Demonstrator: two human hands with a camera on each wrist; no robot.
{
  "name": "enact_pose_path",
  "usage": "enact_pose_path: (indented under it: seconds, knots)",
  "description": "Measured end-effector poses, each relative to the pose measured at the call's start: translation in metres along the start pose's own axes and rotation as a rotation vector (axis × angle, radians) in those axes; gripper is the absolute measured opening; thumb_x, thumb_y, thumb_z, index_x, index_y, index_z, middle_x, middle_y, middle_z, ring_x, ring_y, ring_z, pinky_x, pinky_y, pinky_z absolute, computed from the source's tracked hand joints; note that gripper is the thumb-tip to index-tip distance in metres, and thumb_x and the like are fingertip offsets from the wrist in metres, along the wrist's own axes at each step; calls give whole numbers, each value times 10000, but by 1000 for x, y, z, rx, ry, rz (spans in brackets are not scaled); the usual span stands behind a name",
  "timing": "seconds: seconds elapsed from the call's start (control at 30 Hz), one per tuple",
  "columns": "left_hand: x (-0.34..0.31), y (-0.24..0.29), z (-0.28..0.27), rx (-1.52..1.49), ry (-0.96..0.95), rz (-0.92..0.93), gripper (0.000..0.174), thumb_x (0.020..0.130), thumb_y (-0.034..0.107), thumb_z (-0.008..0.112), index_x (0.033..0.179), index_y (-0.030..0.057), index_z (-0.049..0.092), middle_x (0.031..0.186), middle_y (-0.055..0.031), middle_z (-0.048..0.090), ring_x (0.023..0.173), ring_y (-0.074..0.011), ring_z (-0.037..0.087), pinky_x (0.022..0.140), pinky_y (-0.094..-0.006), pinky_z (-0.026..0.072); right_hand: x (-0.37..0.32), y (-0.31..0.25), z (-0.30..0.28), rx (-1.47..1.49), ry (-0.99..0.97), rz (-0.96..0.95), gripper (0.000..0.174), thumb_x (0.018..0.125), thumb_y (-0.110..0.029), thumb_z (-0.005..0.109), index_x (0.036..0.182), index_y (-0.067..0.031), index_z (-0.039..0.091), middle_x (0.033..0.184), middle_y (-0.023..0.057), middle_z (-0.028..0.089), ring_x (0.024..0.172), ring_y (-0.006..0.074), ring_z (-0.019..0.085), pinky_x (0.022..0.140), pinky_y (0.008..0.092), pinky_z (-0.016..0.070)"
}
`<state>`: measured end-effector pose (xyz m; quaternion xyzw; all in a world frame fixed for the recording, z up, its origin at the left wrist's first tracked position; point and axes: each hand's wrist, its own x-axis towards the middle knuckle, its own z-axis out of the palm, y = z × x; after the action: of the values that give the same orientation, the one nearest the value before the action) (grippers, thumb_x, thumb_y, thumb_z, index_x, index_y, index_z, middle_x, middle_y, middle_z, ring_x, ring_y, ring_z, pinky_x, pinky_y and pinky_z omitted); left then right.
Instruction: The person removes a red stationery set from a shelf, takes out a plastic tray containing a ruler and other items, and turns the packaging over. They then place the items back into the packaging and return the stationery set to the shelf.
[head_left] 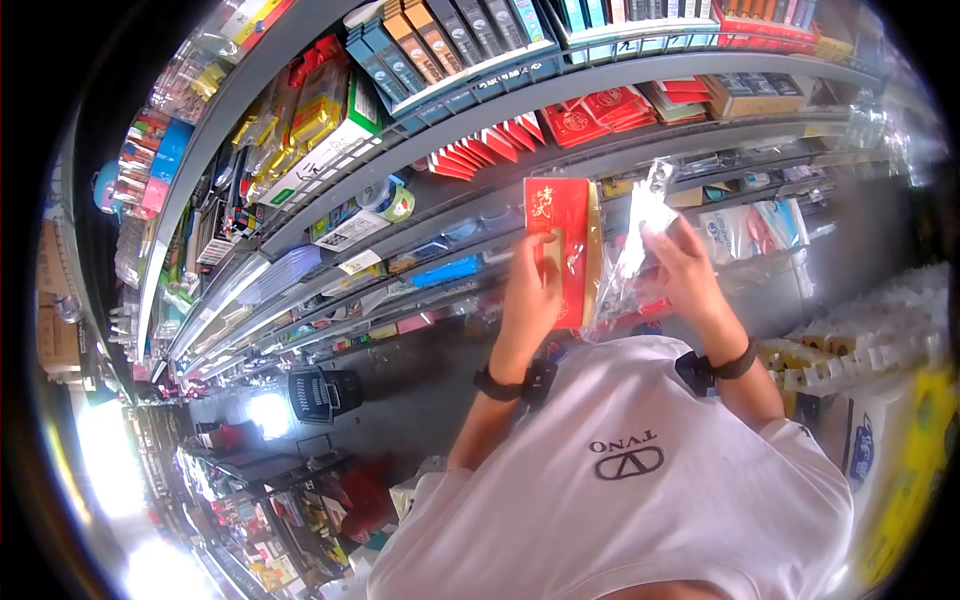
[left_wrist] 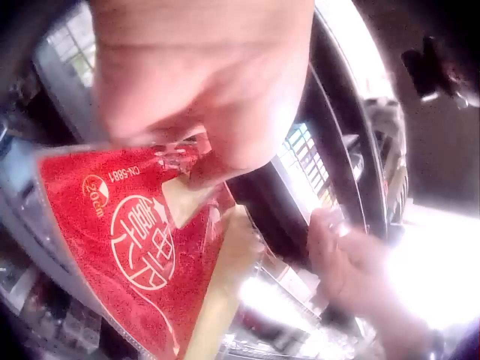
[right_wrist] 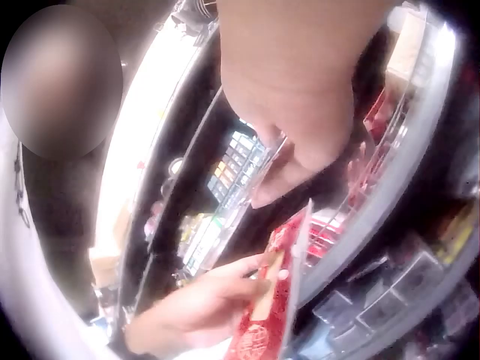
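My left hand (head_left: 530, 295) grips a flat red packet (head_left: 571, 210) with gold lettering, upright in front of the shelves. In the left wrist view the printed face of the red packet (left_wrist: 97, 240) shows a round white emblem, "20cm" and "CN-5881", with a pale yellow strip along one edge. The thumb lies across its face. To the right, my right hand (head_left: 688, 275) pinches a crinkled clear plastic wrapper (head_left: 648, 222) with its fingertips, level with the packet and beside it. In the right wrist view the wrapper is a thin, shiny sliver below the fingers.
Shelves (head_left: 480, 118) curve across the front, stacked with boxed goods (head_left: 430, 45), red envelopes (head_left: 600, 112) and bagged items. A dark shopping basket (head_left: 322, 395) stands at the lower left. Plastic-wrapped goods (head_left: 850, 350) lie close on the right.
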<state>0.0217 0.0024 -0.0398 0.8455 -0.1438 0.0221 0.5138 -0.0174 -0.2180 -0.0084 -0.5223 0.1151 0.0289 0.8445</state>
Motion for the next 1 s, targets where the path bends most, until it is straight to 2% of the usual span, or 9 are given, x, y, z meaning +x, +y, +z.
enact_pose_path:
  seconds: [0.13,0.23,0.27,0.47,0.67,0.77,0.87,0.97,1.0]
  knots:
    - [0,14,9,98,35,51,454,855,77,708,1228,30,454,1133,-139,594,1007,-201,624,855,-347,494,1,15,9,43,-159,94,368,1012,-269,611,1318,-73,552,1163,11,636,1016,117,643,756,324,583]
    - [3,5,12,-257,-131,-247,602,818,170,792,1232,48,372,1158,-166,571,1098,-230,569,953,-378,457,3,13,7,-9,-131,101,356,1016,-298,604,1286,-70,566,1156,12,649,1058,133,651,811,318,541]
    - [4,-1,10,-165,-89,-133,673,782,185,836,1215,61,337,1165,-160,517,1133,-198,513,973,-360,437,4,14,4,-12,-108,91,353,1017,-308,602,1274,-68,570,1150,11,653,1067,139,653,827,317,530]
    - [1,-5,8,-158,-130,-58,728,769,212,860,1226,47,318,1124,-120,408,1128,-183,447,995,-348,415,10,17,-12,-43,-60,189,310,1004,-303,622,1188,-55,593,1089,20,659,976,131,647,821,305,516]
    - [0,2,18,-287,-26,96,1024,691,193,913,1432,-36,245,1347,-249,451,1243,-287,496,1070,-398,409,9,17,-10,137,-123,150,351,1023,-243,570,1270,5,540,1169,121,665,1062,230,665,931,356,518]
    - [1,-1,19,44,-64,171,1202,685,174,909,1535,-43,88,1478,-269,347,1349,-296,416,1109,-405,382,7,19,-9,129,-127,165,306,1011,-226,608,1251,-38,584,1135,33,657,999,124,632,882,287,504]
    - [1,-6,19,221,-129,184,1209,718,99,857,1565,-26,3,1542,-218,281,1396,-291,368,1112,-422,378,10,34,-14,63,-143,108,305,1017,-229,594,1257,-43,566,1187,70,660,1064,168,641,918,334,513]
    - [4,-41,23,-342,-219,35,1132,754,16,771,1592,38,9,1555,-147,295,1399,-278,371,1138,-440,342,4,19,1,161,-155,119,321,1025,-272,570,1254,-50,530,1256,167,652,1142,264,648,939,416,522]
    - [4,-29,18,-840,-300,-230,1069,780,10,704,1612,107,39,1563,-106,293,1411,-260,360,1158,-435,310,4,19,5,190,-82,87,307,1036,-269,546,1260,-63,510,1279,192,641,1150,286,648,938,464,531]
